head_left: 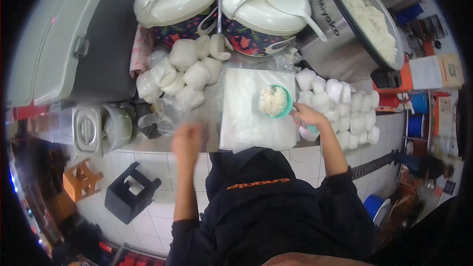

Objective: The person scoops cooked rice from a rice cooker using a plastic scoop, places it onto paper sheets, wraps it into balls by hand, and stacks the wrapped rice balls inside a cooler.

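The round teal scoop [283, 114], heaped with loose white rice [272, 101], is above the stack of clear sheets [236, 118] on the bench [212, 135]. The right hand [308, 116] has its grip closed round the scoop's handle. The left hand [189, 137] is blurred near the stack's left edge; whether its grip is apart or together, I cannot tell. White wrapped bundles lie in a loose pile [185, 71] left of the stack and in a fuller group [345, 108] to its right. Behind stand two white-lidded, flowered containers [177, 0] [263, 5] and a steel rice-filled pot [325, 44]. Beyond the bench's near edge, a dark stool [130, 194] and an orange stool [81, 180] stand on pale floor tiles [157, 212].
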Available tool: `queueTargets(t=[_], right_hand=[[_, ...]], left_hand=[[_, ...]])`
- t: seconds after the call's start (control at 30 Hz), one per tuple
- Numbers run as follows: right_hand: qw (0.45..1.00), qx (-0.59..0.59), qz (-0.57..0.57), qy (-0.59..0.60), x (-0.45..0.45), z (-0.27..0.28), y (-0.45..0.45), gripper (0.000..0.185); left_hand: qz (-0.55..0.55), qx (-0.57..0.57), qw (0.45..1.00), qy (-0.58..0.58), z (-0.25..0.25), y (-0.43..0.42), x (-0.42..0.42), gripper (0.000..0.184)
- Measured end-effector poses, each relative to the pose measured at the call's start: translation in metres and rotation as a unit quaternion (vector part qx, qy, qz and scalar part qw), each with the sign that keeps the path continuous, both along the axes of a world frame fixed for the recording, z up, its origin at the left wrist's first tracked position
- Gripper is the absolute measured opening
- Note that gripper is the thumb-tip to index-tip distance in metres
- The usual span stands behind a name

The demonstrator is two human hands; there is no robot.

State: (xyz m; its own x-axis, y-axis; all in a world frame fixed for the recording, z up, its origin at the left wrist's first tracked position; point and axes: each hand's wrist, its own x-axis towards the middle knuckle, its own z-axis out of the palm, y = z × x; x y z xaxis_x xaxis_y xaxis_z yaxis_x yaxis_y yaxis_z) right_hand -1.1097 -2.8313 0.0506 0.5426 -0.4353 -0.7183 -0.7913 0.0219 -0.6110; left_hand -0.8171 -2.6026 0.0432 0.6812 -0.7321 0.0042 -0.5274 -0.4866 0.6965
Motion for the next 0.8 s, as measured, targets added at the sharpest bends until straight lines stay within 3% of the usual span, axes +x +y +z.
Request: queueTargets(t=[0.03, 0.07, 0.13, 0.23, 0.27, 0.37, 0.63, 0.8], right_hand=[[0.999, -0.010, 0.040, 0.024, 0.005, 0.005, -0.011, 0.043], [0.994, -0.023, 0.096, 0.056, 0.013, 0.009, -0.024, 0.042], [0.970, -0.047, 0.206, 0.120, 0.030, 0.012, -0.039, 0.041], [0.851, -0.381, 0.311, 0.185, 0.042, -0.021, -0.029, 0.045], [0.829, -0.448, 0.274, 0.194, 0.053, -0.010, -0.012, 0.045], [0.785, -0.572, 0.159, 0.174, 0.062, 0.001, 0.058, 0.055], [0.870, -0.462, 0.091, 0.144, 0.023, -0.058, 0.128, 0.071], [0.872, -0.467, 0.067, 0.128, 0.030, -0.057, 0.116, 0.071]], left_hand=[[-0.095, -0.009, 0.995, -0.016, -0.017, -0.018, -0.021, 0.018], [-0.203, -0.002, 0.979, -0.022, -0.026, -0.036, -0.041, 0.046], [-0.301, 0.047, 0.944, -0.125, -0.053, -0.060, -0.076, 0.095], [-0.317, 0.143, 0.925, -0.149, -0.068, -0.071, -0.085, 0.122], [-0.308, 0.134, 0.928, -0.161, -0.073, -0.070, -0.085, 0.128], [-0.297, 0.115, 0.935, -0.157, -0.079, -0.068, -0.085, 0.129], [-0.292, 0.151, 0.934, -0.137, -0.077, -0.065, -0.091, 0.134], [-0.291, 0.142, 0.935, -0.144, -0.077, -0.070, -0.089, 0.135]])
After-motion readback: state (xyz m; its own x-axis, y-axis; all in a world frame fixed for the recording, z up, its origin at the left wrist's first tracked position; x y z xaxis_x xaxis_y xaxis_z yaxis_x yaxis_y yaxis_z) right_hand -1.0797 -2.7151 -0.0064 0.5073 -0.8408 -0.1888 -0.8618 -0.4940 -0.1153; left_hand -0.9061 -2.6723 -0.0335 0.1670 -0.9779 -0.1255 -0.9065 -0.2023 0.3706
